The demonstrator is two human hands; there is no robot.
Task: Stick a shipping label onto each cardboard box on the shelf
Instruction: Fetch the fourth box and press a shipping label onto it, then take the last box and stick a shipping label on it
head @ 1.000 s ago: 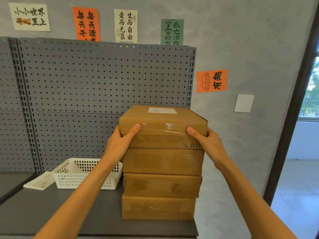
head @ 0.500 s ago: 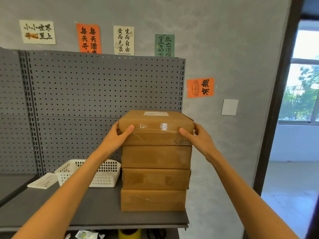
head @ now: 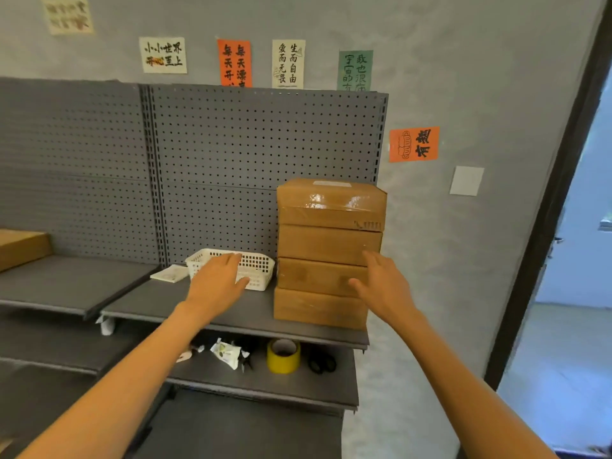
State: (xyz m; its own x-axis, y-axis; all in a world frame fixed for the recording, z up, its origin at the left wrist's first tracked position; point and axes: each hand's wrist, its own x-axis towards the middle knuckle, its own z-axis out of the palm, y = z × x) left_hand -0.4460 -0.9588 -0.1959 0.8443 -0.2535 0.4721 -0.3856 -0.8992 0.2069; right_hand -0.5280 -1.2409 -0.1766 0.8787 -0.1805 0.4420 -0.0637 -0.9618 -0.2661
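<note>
Several brown cardboard boxes stand stacked at the right end of the grey shelf (head: pixel 185 301). The top box (head: pixel 331 207) carries a white shipping label (head: pixel 331 184) on its upper face. My left hand (head: pixel 217 284) hovers with relaxed fingers in front of a white mesh basket (head: pixel 256 265), holding nothing. My right hand (head: pixel 382 286) is spread with straight fingers in front of the lower boxes (head: pixel 318 276), apart from them. A white sheet (head: pixel 169 273) lies left of the basket. Another cardboard box (head: pixel 21 246) sits at the far left on the neighbouring shelf.
Behind the shelf rises a grey pegboard (head: pixel 248 144). On the lower shelf lie a yellow tape roll (head: pixel 283 356), black scissors (head: pixel 321 362) and crumpled wrappers (head: pixel 228 352). A dark door frame (head: pixel 543 226) and an open doorway stand to the right.
Both hands have let go of the top box and dropped lower, away from the stack. The view has pulled back and swung left, showing the lower shelf.
</note>
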